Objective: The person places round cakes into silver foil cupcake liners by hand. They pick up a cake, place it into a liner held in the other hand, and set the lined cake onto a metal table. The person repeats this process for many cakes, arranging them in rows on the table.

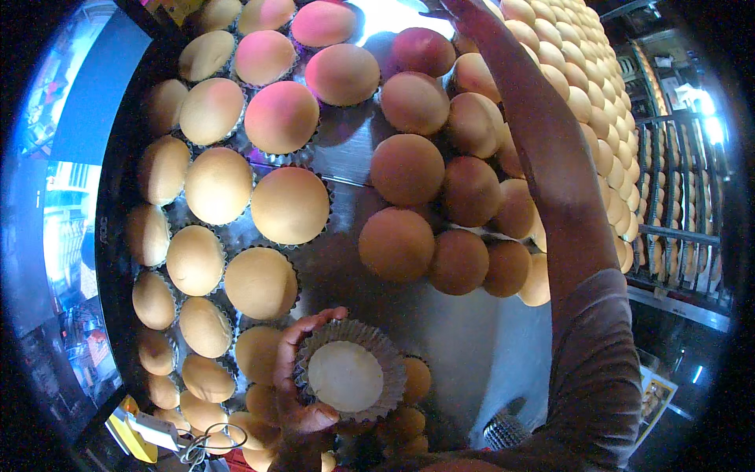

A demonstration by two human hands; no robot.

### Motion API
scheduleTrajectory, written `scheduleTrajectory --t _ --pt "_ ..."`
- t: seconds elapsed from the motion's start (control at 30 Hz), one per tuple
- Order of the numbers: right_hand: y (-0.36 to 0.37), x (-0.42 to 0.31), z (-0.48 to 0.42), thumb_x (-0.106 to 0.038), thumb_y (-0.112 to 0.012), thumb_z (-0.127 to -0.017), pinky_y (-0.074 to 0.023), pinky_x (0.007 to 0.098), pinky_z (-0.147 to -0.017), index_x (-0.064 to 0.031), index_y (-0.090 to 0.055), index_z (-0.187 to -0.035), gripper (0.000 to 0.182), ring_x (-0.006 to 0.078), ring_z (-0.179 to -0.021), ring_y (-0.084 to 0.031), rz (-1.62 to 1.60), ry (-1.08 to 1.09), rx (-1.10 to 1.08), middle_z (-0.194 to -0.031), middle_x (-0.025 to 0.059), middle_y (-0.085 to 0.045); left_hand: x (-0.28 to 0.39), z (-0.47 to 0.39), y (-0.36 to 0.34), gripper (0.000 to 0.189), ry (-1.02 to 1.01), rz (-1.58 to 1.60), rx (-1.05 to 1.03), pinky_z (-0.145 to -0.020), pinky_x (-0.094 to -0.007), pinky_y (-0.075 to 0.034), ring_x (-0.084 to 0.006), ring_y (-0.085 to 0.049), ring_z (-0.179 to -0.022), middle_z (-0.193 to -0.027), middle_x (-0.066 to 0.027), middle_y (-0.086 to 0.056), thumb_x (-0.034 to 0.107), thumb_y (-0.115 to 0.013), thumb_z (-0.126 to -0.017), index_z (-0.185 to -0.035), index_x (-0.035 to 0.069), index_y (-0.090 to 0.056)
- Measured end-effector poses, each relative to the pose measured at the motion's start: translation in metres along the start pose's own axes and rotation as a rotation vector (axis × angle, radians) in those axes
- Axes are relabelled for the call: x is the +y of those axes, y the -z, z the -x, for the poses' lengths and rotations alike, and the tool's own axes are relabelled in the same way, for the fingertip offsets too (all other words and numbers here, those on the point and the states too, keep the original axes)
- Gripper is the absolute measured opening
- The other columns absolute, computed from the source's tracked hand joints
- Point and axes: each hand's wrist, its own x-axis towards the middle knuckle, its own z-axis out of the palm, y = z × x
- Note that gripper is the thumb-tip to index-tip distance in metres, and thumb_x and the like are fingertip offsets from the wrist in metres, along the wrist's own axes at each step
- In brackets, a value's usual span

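Observation:
My left hand (287,369) curls around a stack of fluted paper baking cups (346,376), its pale round inner base turned up toward me. Fingers lie along the rim at the top and the thumb along the bottom. Beyond it, rows of round golden buns (290,205) sit in fluted cups on a metal surface (466,336). My right arm reaches up past a group of browner, shaded buns (402,169). At the top edge, my right hand (454,8) is partly cut off beside a bright glare, and its grip is not visible.
Along the left stands a dark-framed monitor (112,236). A loose cable (200,445) and a yellow-and-white object (138,433) lie lower left. Many buns (581,65) are packed at the upper right, before a rack (678,194) of more. A ridged dark object (504,428) stands near my right elbow.

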Motion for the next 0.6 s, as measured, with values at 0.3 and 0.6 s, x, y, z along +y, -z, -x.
scheduleTrajectory --t 0.3,0.6 --pt "-0.073 -0.053 0.102 -0.038 -0.078 -0.081 -0.0523 0.0320 -0.080 -0.0052 -0.062 -0.125 0.057 0.0218 -0.096 -0.064 0.095 -0.063 -0.366 -0.111 0.0087 -0.065 0.006 -0.025 -0.007 0.111 -0.017 -0.023 0.013 -0.111 -0.0435 -0.039 -0.0299 -0.045 -0.136 -0.146 -0.0214 -0.046 0.045 -0.095 -0.061 -0.145 0.000 -0.038" --pt "-0.162 -0.115 0.226 -0.038 -0.082 -0.074 -0.0521 0.0407 -0.084 -0.0060 -0.059 -0.129 0.068 0.0308 -0.098 -0.063 0.238 0.150 -0.755 -0.114 0.0110 -0.063 0.001 -0.032 -0.003 0.111 -0.060 0.106 -0.028 -0.109 -0.0425 -0.041 -0.0290 -0.048 -0.133 -0.144 -0.0187 -0.048 0.043 -0.095 -0.060 -0.145 0.001 -0.037"
